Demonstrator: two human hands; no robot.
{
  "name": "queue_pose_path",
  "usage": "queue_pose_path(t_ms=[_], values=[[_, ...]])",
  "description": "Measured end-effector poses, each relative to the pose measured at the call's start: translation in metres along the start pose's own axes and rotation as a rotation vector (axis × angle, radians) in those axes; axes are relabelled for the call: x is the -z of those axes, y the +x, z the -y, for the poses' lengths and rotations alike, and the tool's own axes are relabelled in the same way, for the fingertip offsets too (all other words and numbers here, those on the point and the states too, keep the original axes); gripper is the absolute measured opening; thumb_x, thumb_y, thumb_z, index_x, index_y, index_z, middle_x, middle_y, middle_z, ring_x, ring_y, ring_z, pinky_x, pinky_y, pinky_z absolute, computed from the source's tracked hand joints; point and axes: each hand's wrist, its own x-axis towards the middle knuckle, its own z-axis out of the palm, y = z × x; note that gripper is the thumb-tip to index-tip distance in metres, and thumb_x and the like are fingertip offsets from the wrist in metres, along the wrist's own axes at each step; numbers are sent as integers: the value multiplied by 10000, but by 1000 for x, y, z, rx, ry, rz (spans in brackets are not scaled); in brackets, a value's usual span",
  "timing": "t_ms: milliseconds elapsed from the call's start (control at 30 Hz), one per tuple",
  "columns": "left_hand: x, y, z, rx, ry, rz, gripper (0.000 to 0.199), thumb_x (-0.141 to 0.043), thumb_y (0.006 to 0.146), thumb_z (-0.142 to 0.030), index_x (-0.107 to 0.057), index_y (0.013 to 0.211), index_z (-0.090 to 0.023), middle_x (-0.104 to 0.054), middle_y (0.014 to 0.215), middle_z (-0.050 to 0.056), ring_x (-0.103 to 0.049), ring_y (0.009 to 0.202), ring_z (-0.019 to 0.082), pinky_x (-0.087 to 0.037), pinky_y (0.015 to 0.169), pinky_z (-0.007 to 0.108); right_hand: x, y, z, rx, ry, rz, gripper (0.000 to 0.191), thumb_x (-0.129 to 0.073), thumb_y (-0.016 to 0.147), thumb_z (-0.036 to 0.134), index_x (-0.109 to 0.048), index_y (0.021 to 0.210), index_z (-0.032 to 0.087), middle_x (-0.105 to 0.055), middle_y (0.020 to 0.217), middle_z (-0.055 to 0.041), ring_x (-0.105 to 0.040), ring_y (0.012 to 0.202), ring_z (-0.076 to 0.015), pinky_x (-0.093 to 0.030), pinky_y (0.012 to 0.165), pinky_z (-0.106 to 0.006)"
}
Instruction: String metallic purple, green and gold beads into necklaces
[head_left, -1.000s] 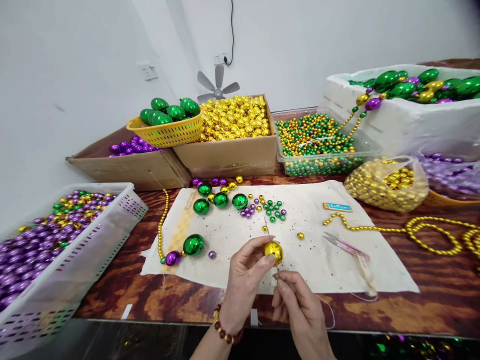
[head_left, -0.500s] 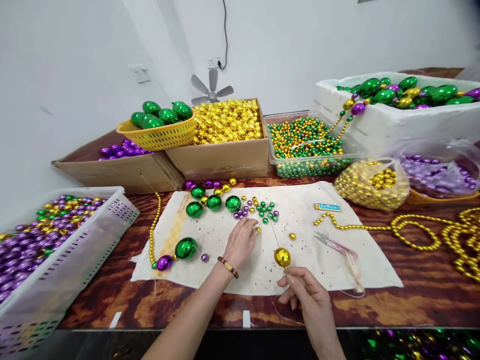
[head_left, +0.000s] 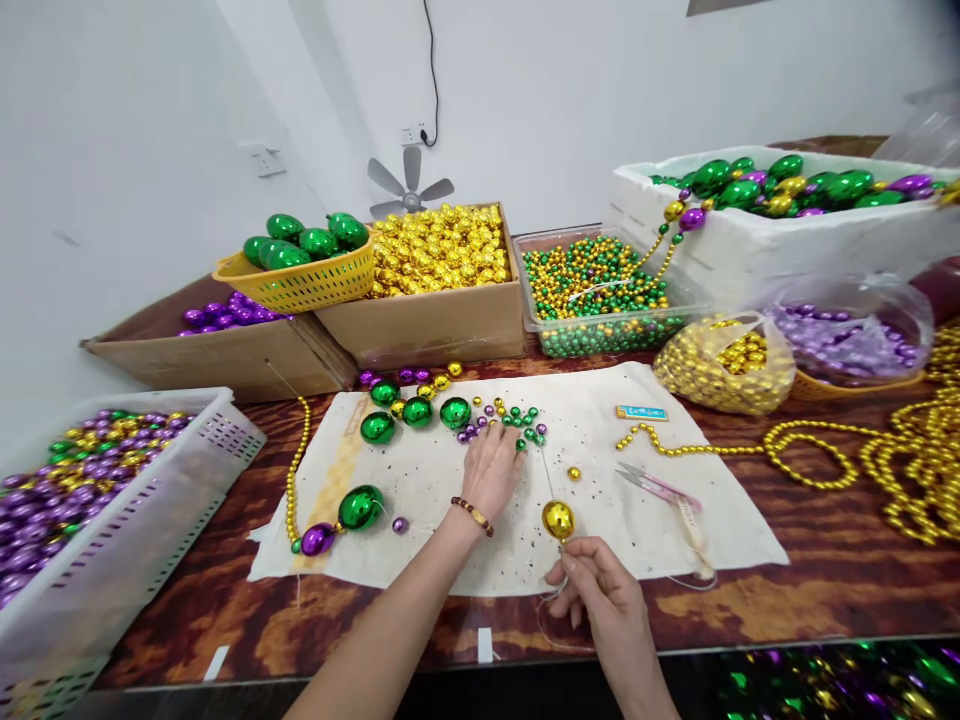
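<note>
A: What is the right hand [head_left: 606,597] doing?

B: Its thumb and index fingers are pinching a needle [head_left: 547,473] just below the gold ball [head_left: 559,520], which is sitting right beyond the fingertips. The pinched end is hiding inside that grip, and the ball is covering the middle; only the top is showing, and it is looking very faint.

A: Is any thread showing?

B: A thin thread [head_left: 539,612] is looping out left of those fingers and fading against the dark counter [head_left: 750,600]; I am not making out its end.

A: And the left hand [head_left: 491,468]?

B: It is facing palm down over the cloth [head_left: 600,400], its fingers pointing into small green beads [head_left: 531,412], with small purple beads [head_left: 463,434] lying just left of them. Its back is blocking my view, so I cannot tell whether the fingers are closing on a bead.

A: What else is lying around?

B: Scissors [head_left: 651,484] are lying beyond the right fingers, to their right; the pale strip [head_left: 694,540] at the handles is proving hard to identify. Well left of the left fingers, a white basket [head_left: 184,490] is running out of view.
</note>
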Motion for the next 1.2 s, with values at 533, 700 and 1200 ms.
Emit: queue_pose_path(t_ms=[533, 700, 1200], values=[[50, -31, 1, 574, -1951, -23, 249, -718, 782, -297, -682, 984, -156, -686, 953, 67, -663, 864, 169, -497, 899, 373, -9, -18, 14, 19, -118, 75, 301, -620, 847, 479, -609, 857, 178, -654, 639, -33, -601, 541, -156, -441, 487, -225], [51, -39, 3, 638, -2029, -61, 199, -730, 775, -243, -691, 945, -147, -695, 929, 53, -671, 844, 155, -521, 905, 358, -13, -21, 17, 32, -209, 108, 312, -600, 859, 492, -619, 826, 182, -653, 623, -30, -596, 529, -146, -452, 488, -215], [58, -52, -5, 539, -1911, -20, 279, -713, 780, -233, -663, 1048, -171, -679, 900, 50, -684, 818, 181, -494, 894, 391, -13, -11, -2, -18, -247, 114, 345, -599, 856, 506, -621, 967, 179, -681, 773, -65, -641, 598, -180, -468, 498, -244]])
